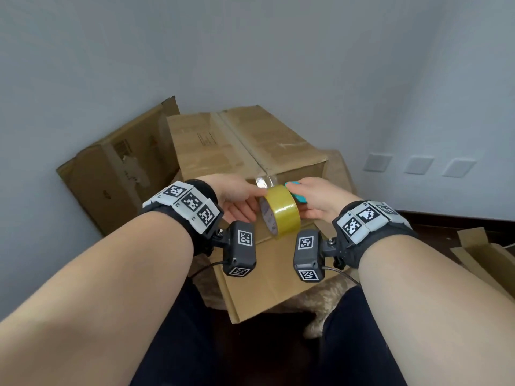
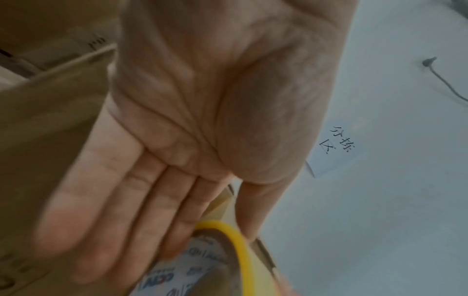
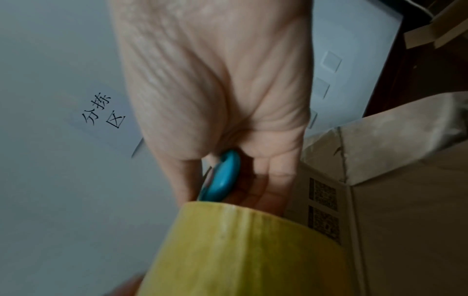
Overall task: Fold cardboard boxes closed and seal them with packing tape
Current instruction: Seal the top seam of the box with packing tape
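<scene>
A closed cardboard box (image 1: 217, 151) stands in front of me with clear tape along its top seam. At its near edge a yellow tape roll (image 1: 282, 210) hangs between my hands, and a strip of tape (image 1: 266, 179) runs from it up onto the box. My left hand (image 1: 237, 199) pinches the roll, thumb on the rim and straight fingers (image 2: 177, 230) against its printed core face (image 2: 202, 266). My right hand (image 1: 317, 199) grips a teal cutting tool (image 1: 296, 197) just behind the roll (image 3: 248, 250). The tool's teal handle (image 3: 222, 178) lies between thumb and fingers.
Another worn box (image 1: 117, 174) leans against the wall at the left. A cardboard flap (image 1: 264, 282) juts toward my knees. An open box (image 1: 485, 257) sits on the dark floor at the right. Wall sockets (image 1: 418, 164) and a paper sign (image 2: 336, 148) are on the wall.
</scene>
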